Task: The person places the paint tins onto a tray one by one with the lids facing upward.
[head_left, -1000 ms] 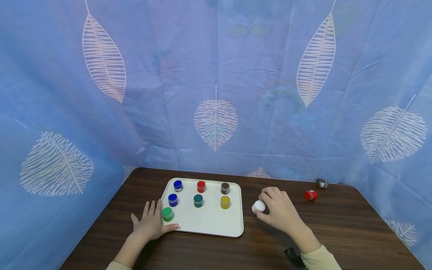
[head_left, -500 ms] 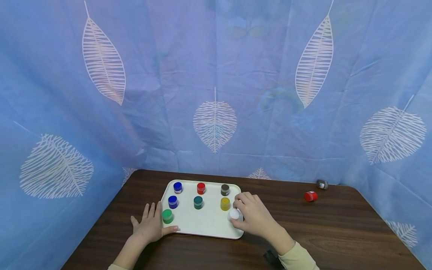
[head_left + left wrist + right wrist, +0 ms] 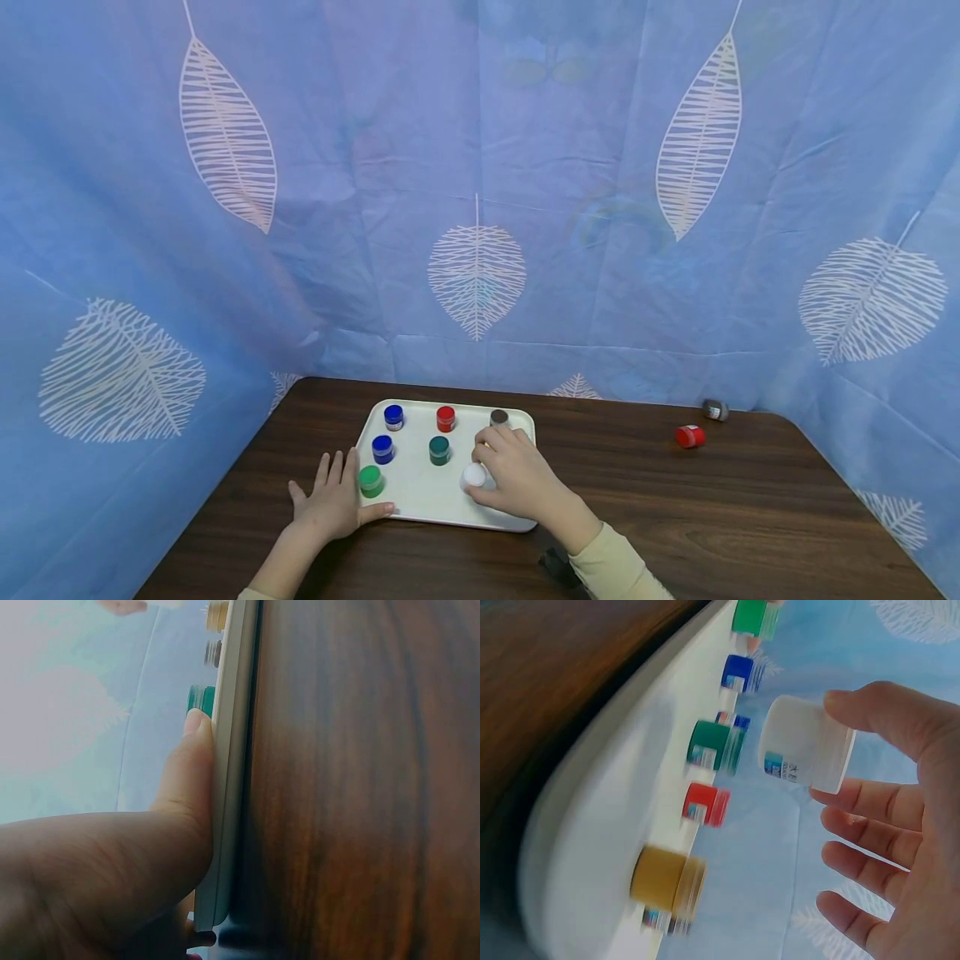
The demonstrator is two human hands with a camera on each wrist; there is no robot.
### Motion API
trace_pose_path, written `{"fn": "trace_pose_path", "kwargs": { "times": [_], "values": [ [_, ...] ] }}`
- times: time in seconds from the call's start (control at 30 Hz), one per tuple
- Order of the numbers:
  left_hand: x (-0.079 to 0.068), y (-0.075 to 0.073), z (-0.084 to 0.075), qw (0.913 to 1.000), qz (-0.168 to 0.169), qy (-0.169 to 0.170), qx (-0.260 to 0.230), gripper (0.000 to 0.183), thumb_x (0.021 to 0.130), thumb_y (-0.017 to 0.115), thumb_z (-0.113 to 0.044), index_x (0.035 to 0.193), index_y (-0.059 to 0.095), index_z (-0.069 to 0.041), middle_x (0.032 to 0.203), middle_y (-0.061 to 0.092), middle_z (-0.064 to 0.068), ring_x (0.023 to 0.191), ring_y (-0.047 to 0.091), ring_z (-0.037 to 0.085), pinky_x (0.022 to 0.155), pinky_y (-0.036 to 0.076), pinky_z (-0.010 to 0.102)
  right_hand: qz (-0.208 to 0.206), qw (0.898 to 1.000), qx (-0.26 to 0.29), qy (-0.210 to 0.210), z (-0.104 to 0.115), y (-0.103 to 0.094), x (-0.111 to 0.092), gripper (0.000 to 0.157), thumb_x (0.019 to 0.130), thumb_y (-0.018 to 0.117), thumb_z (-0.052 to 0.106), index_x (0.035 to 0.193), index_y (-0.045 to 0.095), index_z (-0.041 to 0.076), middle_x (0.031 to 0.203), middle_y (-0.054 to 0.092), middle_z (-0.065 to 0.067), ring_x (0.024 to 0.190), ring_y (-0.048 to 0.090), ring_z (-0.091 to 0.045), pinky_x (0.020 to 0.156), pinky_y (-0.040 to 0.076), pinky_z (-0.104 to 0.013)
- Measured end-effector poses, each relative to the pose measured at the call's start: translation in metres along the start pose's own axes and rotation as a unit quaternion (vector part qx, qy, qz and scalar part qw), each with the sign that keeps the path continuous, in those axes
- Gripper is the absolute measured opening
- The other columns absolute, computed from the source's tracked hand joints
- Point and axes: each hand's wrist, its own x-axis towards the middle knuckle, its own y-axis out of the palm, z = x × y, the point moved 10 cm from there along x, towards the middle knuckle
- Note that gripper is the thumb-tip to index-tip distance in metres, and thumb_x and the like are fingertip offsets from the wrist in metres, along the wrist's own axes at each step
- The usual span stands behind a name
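Observation:
My right hand (image 3: 521, 479) pinches a small white paint jar (image 3: 799, 742) by thumb and forefinger. In the right wrist view the jar is above the white tray (image 3: 431, 500), apart from it. My left hand (image 3: 326, 504) rests at the tray's left front corner, fingers spread and straight, thumb along the front rim. Beside it stands a light green jar (image 3: 371, 481). Also upright on the tray are two blue jars (image 3: 382, 449), a red jar (image 3: 446, 418), a dark green jar (image 3: 439, 450) and a brown jar (image 3: 498, 417). My right hand hides the yellow jar (image 3: 667, 881) from the head view.
A red jar (image 3: 690, 436) and a dark grey-brown jar (image 3: 716, 409) lie on their sides at the back right of the dark wooden table (image 3: 720, 508). Blue cloth (image 3: 585, 283) with white leaf prints hangs behind the table.
My right hand has carried the white jar leftward from the bare table, past the tray's right rim, to above the tray. The left hand has stayed in place.

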Motion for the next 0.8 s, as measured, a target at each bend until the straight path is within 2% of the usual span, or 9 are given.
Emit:
{"fn": "trace_pose_path", "kwargs": {
  "times": [0.17, 0.4, 0.6, 0.8],
  "values": [
    [0.000, -0.001, 0.000, 1.0000, -0.002, 0.001, 0.002, 0.129, 0.068, 0.058, -0.084, 0.153, 0.018, 0.004, 0.155, 0.022, 0.034, 0.146, 0.012, 0.052, 0.101, 0.004, 0.084, 0.024, 1.000, 0.009, 0.004, 0.012, 0.010, 0.014, 0.034, 0.081, 0.074, 0.050, 0.091, 0.068, 0.018, 0.108, 0.060, 0.004, 0.107, 0.053, -0.016, 0.094, 0.047, -0.039],
    [0.001, 0.002, 0.002, 1.0000, 0.004, -0.003, 0.003, 0.130, 0.067, 0.056, -0.086, 0.153, 0.019, 0.003, 0.156, 0.021, 0.033, 0.146, 0.012, 0.052, 0.101, 0.003, 0.084, 0.061, 0.998, 0.016, 0.024, 0.021, 0.024, 0.028, 0.037, 0.081, 0.073, 0.053, 0.095, 0.071, 0.018, 0.112, 0.061, 0.003, 0.110, 0.052, -0.015, 0.090, 0.047, -0.035],
    [0.002, 0.002, 0.002, 1.0000, 0.003, -0.002, 0.002, 0.129, 0.067, 0.056, -0.086, 0.153, 0.019, 0.003, 0.156, 0.022, 0.033, 0.146, 0.012, 0.052, 0.101, 0.003, 0.084, 0.077, 0.996, 0.021, 0.034, 0.024, 0.033, 0.036, 0.036, 0.081, 0.074, 0.052, 0.094, 0.072, 0.019, 0.112, 0.062, 0.003, 0.111, 0.053, -0.015, 0.090, 0.047, -0.033],
    [0.001, 0.002, 0.001, 1.0000, 0.002, 0.005, 0.002, 0.129, 0.068, 0.056, -0.086, 0.153, 0.018, 0.004, 0.156, 0.022, 0.034, 0.146, 0.013, 0.052, 0.100, 0.005, 0.085, 0.092, 0.995, 0.027, 0.036, 0.027, 0.043, 0.041, 0.034, 0.078, 0.077, 0.050, 0.092, 0.072, 0.019, 0.108, 0.061, 0.004, 0.105, 0.052, -0.014, 0.085, 0.047, -0.031]
  ]
}}
